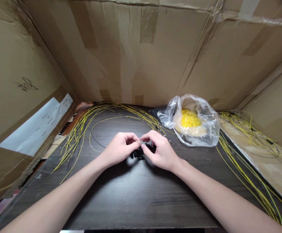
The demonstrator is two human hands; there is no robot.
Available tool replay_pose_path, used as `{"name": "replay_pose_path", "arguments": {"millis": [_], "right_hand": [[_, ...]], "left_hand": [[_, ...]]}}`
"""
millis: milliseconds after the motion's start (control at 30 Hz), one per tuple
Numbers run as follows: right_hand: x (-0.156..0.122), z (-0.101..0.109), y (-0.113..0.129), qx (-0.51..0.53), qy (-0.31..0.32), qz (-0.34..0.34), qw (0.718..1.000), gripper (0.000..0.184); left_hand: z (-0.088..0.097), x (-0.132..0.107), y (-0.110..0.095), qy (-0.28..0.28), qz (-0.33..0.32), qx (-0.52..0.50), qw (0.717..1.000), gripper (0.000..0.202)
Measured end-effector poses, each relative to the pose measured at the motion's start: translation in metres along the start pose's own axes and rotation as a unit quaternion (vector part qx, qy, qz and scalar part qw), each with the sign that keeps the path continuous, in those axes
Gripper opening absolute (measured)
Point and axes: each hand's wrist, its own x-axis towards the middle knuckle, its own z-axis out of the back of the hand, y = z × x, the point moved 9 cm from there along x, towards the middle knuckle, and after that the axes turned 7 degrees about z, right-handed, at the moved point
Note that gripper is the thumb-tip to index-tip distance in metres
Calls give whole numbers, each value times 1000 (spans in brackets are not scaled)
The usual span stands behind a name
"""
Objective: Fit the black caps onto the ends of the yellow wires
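Note:
My left hand (pixel 123 146) is closed in a pinch, thumb against forefinger. Opposite it, my right hand (pixel 160 150) pinches too, its fingertips almost meeting those of the left. Whatever sits between the fingertips is too small to make out. Several small black plastic parts (pixel 138 153) lie in a heap just under and behind the fingers. A looped yellow wire (pixel 90 137) and a thin black wire (pixel 96 139) run toward my left hand, where their ends are hidden.
A bundle of yellow wires (pixel 79 129) arcs across the back left of the dark table (pixel 136 200). An open clear plastic bag (pixel 210 129) holds small yellow pieces (pixel 191 118). More yellow wires (pixel 246 171) lie at right. Cardboard walls (pixel 131 58) enclose the table.

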Motion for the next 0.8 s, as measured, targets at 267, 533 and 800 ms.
{"name": "replay_pose_path", "arguments": {"millis": [267, 533, 800], "right_hand": [[1, 2, -4, 1, -8, -8, 1000, 6], [0, 0, -8, 19, -10, -25, 999, 7], [-1, -2, -11, 26, -7, -30, 999, 7]], "left_hand": [[-1, -1, -4, 2, -4, 37, 999, 20], [-2, 0, -1, -1, -7, 74, 997, 22], [-1, -2, -4, -9, -10, 83, 996, 22]]}}
